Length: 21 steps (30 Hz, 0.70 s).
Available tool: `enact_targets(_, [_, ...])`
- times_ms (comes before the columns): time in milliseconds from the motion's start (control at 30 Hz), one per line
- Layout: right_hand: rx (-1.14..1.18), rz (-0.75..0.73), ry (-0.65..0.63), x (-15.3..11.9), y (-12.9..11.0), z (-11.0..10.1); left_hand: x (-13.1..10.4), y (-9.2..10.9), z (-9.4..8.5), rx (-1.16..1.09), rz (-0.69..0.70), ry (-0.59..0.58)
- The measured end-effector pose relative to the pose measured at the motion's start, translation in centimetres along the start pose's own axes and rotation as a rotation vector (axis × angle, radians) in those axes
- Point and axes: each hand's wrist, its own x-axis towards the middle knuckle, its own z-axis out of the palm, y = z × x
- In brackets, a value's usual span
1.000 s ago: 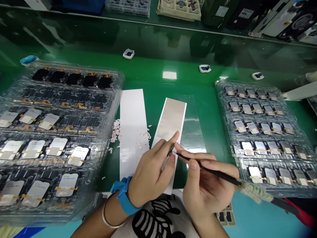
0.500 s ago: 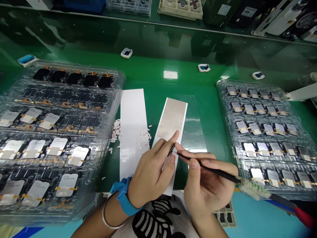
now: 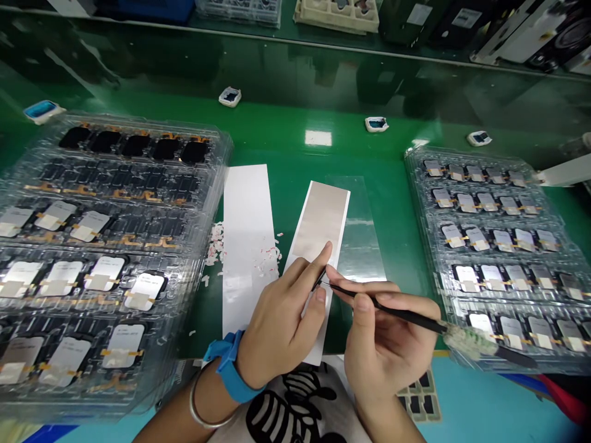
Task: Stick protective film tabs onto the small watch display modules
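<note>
My left hand [image 3: 279, 314], with a blue wristband, is closed over the lower part of a white-backed strip with a beige-grey face [image 3: 323, 212]. Between its thumb and index finger sits a small dark-edged part [image 3: 318, 279], mostly hidden by the fingers. My right hand [image 3: 388, 344] pinches a pair of black tweezers [image 3: 409, 316], whose back end is wrapped in a whitish-green covering. The tweezers' tip reaches that small part at the left fingertips; exact contact is too small to tell.
A white paper strip [image 3: 247, 209] lies left of the hands, with small paper scraps [image 3: 215, 246] beside it. Clear trays of small screen modules stand left [image 3: 217, 160] and right [image 3: 415, 178]. A transparent sheet [image 3: 362, 234] lies behind my right hand. Several small white-rimmed pieces [image 3: 377, 124] sit farther back.
My right hand and the tweezers' back end have shifted very slightly; the tip stays at the left fingertips. My left hand keeps its place.
</note>
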Motion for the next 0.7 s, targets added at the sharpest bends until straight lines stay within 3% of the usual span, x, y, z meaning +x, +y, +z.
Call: enact_targets(700, [0.039, -0.082, -0.035, -0.02, 0.4, -0.28, 0.05, 0.03, 0.08, 0.057, -0.013, 0.004])
